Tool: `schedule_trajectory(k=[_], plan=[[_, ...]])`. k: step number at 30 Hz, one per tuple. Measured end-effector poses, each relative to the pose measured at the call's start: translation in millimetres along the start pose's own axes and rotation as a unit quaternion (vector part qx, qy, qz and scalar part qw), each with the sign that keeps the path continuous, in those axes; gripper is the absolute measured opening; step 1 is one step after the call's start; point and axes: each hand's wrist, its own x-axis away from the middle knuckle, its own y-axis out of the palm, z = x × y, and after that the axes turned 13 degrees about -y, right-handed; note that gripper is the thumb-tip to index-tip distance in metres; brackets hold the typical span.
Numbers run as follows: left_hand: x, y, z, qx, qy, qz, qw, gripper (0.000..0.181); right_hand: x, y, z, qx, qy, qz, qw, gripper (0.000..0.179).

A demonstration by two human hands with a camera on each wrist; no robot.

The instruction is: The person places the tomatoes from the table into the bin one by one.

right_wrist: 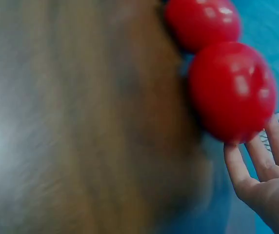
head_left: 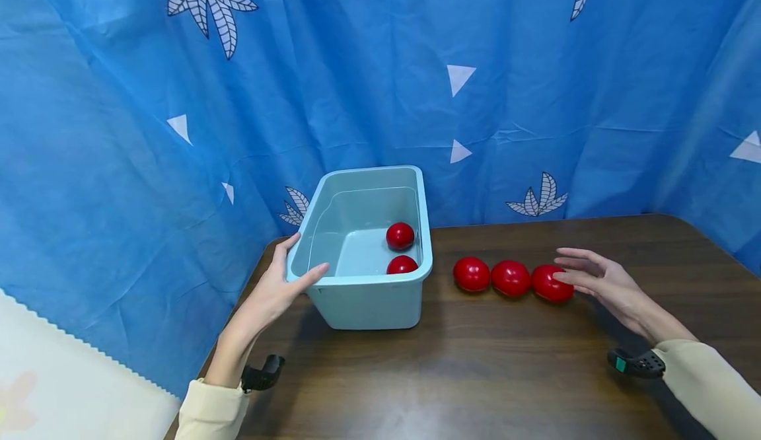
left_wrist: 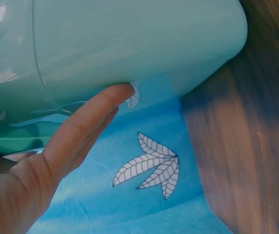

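Note:
At the near left corner of a pale blue-green plastic bin (head_left: 368,304), my left hand (head_left: 276,294) holds the rim. Its thumb lies over the front edge, and in the left wrist view its straight fingers (left_wrist: 81,129) press along the outer wall. Two glossy red balls (head_left: 400,236) lie inside the bin. To its right, three similar balls form a row on the table: a left ball (head_left: 472,274), a middle ball (head_left: 510,278) and a right ball (head_left: 552,283). My right hand (head_left: 606,288) is at the right ball, fingers apart, fingertips right at its surface in the right wrist view.
A dark brown wooden table (head_left: 475,374) carries the bin and the row. Blue printed cloth (head_left: 368,83) hangs behind and to the left, close to the table's back edge. A white scalloped cloth (head_left: 71,374) shows at the lower left. Both wrists wear black bands.

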Motion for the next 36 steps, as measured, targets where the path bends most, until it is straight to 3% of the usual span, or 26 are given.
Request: schedule_trajectory(k=[4,11,21,26,32,36], plan=[[0.1,-0.1,0.1,0.001,0.0,-0.001,1.0,0.1,0.0,14.1,2.1,0.075,0.006,-0.014,0.9971,0.078],[-0.5,-0.5,1.6,0.004,0.005,-0.003,1.0,0.1,-2.0,24.1,0.4,0.104,0.005,-0.011,0.9945,0.08],[0.6,-0.5,0.9,0.004,0.001,-0.003,1.0,0.1,-1.5,20.8,1.8,0.071,0.019,0.009,0.9973,0.073],[0.4,-0.7,0.0,0.006,0.003,-0.003,1.0,0.1,-3.1,18.9,-3.2,0.029,0.03,0.056,0.9976,0.062],[0.6,-1.2,-0.6,0.007,0.006,-0.006,0.9999,0.101,-11.0,28.0,-23.0,0.012,0.001,0.111,0.9938,0.064],[0.6,-1.5,-0.8,0.006,0.008,-0.006,0.9999,0.101,-23.8,40.9,-46.7,-0.005,-0.019,0.114,0.9933,0.066]])
